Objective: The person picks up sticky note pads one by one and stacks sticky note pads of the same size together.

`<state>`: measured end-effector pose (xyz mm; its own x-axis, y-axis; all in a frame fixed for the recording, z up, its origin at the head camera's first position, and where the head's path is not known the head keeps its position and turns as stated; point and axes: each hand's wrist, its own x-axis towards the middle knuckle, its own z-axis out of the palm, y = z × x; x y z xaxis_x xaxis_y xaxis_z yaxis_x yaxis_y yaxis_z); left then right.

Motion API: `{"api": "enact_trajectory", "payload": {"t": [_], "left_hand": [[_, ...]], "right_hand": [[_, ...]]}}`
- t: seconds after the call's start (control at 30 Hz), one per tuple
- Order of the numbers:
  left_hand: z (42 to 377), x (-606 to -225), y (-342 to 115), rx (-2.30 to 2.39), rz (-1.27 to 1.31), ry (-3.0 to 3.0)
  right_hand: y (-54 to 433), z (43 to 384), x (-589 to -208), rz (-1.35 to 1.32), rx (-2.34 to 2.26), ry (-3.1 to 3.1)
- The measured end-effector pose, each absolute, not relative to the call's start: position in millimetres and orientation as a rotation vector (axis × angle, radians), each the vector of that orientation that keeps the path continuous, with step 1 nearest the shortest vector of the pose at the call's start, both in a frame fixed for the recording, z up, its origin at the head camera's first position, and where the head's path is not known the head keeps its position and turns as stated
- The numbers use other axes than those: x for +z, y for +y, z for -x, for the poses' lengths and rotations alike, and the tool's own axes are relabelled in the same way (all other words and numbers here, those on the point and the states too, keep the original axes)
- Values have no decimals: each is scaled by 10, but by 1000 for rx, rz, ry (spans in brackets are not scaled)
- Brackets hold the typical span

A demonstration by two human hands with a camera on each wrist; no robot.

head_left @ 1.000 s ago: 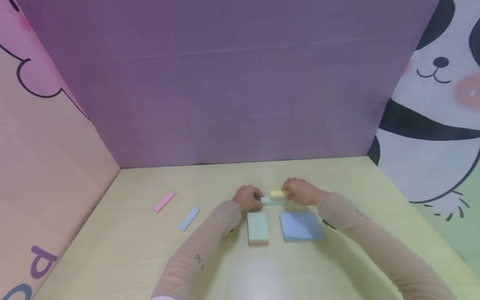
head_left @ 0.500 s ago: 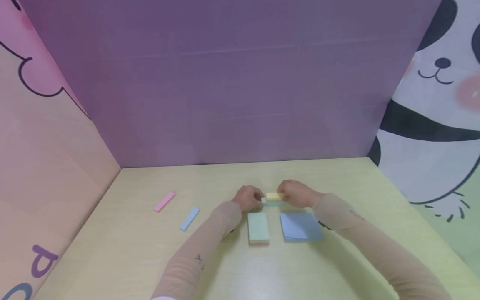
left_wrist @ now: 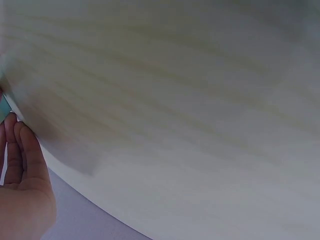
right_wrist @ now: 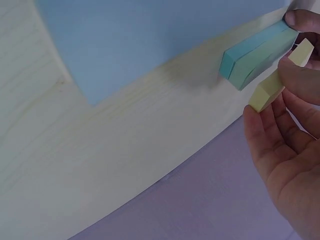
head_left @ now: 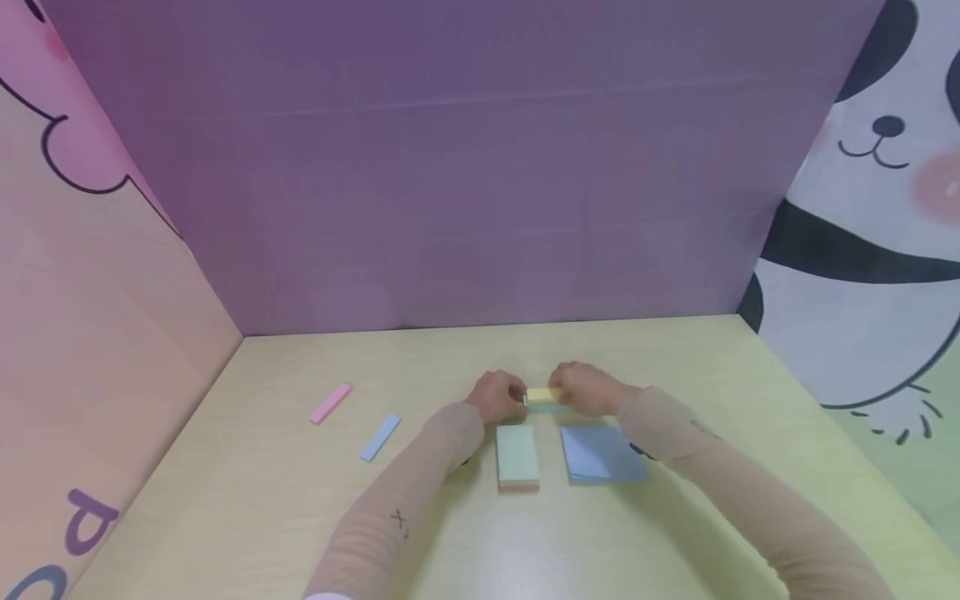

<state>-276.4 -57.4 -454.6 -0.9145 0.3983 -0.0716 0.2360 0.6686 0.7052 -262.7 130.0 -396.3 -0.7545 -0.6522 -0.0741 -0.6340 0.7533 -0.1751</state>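
Observation:
Between finger and thumb my right hand (head_left: pixel 588 389) pinches a narrow yellow sticky-note pad (right_wrist: pixel 270 90). My left hand (head_left: pixel 497 397) holds the left end of a stack of narrow blue and green sticky-note pads (right_wrist: pixel 260 54). In the right wrist view the yellow pad lies close alongside the green face of that stack; whether they touch I cannot tell. The head view has the yellow pad just above the green one, their left ends nearly level. In the left wrist view only part of my left hand (left_wrist: pixel 27 185) shows at the edge.
Nearer me lie a light green notepad (head_left: pixel 517 457) and a larger blue square notepad (head_left: pixel 602 454). A pink strip pad (head_left: pixel 330 403) and a blue strip pad (head_left: pixel 380 437) lie on the left of the table (head_left: pixel 247 517). A purple panel (head_left: pixel 480 167) stands behind.
My right hand has moved left and slightly toward me, bringing the yellow pad over to line up with the green one. The left hand has kept its place.

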Motion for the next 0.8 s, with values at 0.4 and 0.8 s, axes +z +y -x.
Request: {"api": "enact_trajectory", "payload": {"t": [0.4,0.8], "left_hand": [[2756,-4543,-576,1082,-498,2667],[2768,-4551,-577,1083,-498,2664]], "right_hand": [[1257,2655,-4000,995,-230,2803],[1248,2670,-4029,993,-257,2801]]}}
